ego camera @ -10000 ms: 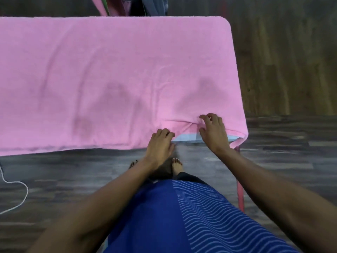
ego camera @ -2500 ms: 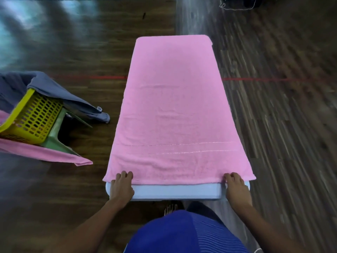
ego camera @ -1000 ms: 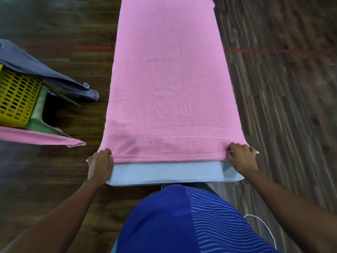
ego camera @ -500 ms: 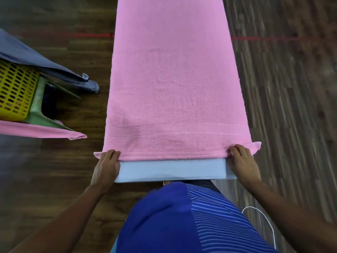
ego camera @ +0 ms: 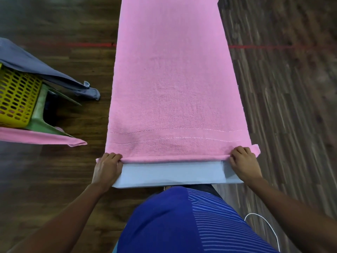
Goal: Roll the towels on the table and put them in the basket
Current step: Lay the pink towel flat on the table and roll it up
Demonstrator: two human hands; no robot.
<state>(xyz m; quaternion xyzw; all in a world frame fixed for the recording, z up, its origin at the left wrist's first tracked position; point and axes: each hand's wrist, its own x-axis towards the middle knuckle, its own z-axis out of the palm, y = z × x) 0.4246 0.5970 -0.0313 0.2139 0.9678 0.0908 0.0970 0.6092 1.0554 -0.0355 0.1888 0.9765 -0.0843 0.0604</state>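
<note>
My left hand (ego camera: 107, 167) and right hand (ego camera: 244, 163) pinch the near corners of the pink towel (ego camera: 173, 88), spread flat along the table (ego camera: 171, 172). It looks soft and floppy, so both ends need holding.

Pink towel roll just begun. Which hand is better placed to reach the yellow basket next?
Left, likely. The left hand grips the pink towel's left corner, the yellow basket's side; the right hand grips the opposite corner, across the table.
</note>
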